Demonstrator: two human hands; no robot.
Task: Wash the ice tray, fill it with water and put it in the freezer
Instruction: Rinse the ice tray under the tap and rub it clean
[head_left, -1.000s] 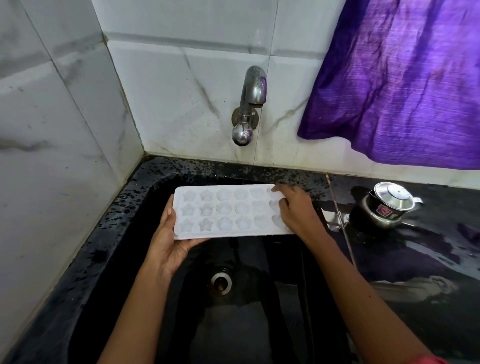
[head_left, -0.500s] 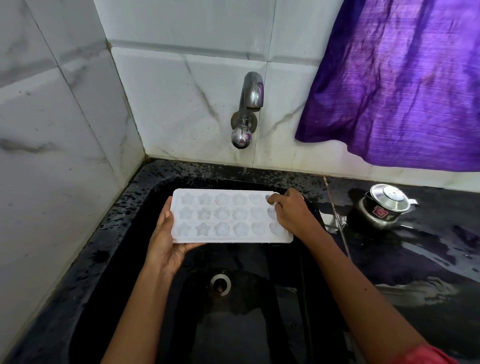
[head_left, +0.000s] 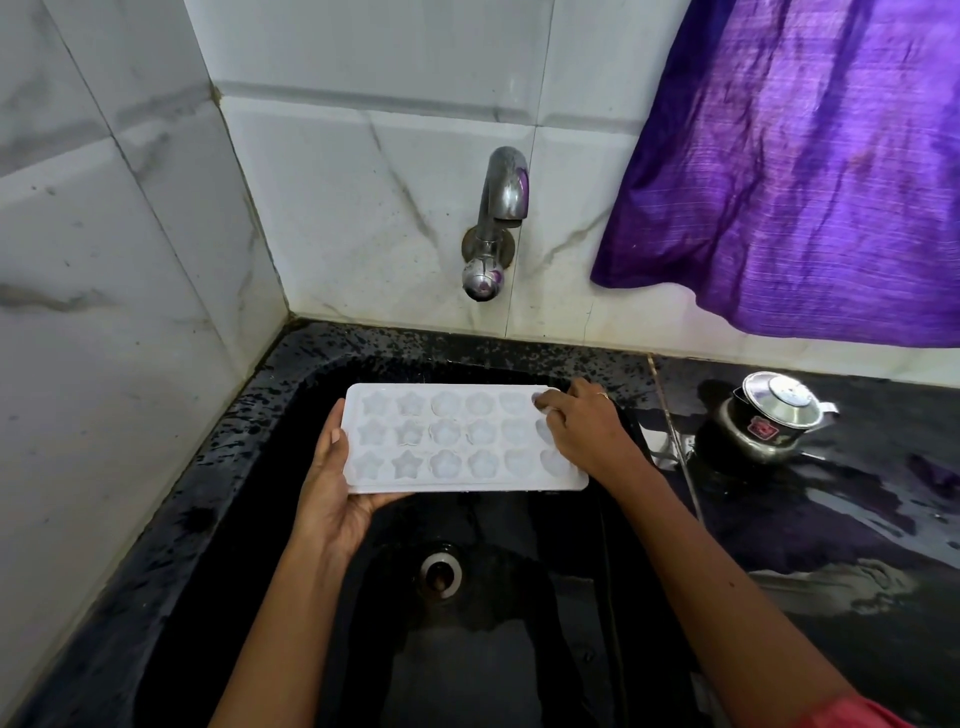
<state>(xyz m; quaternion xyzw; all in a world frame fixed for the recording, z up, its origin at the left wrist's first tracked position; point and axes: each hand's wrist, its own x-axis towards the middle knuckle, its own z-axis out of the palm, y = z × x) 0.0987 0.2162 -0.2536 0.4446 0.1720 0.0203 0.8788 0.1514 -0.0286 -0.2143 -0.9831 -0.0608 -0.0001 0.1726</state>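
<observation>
Marble-tiled walls (head_left: 363, 208), black sink (head_left: 249, 415): left hand (head_left: 332, 493) cradles the ice tray (head_left: 447, 441), right hand (head_left: 587, 431) pinches its far right corner.

A: Views?
B: One, head-worn, wide-angle; the scene is faced forward and down, from above.
A: Framing?
B: The sink (head_left: 467, 345) is seen close, the ice tray (head_left: 457, 436) centred; the tap (head_left: 498, 218) and tiled wall (head_left: 363, 156) are caught at top, the countertop (head_left: 831, 519) clipped at right.
</observation>
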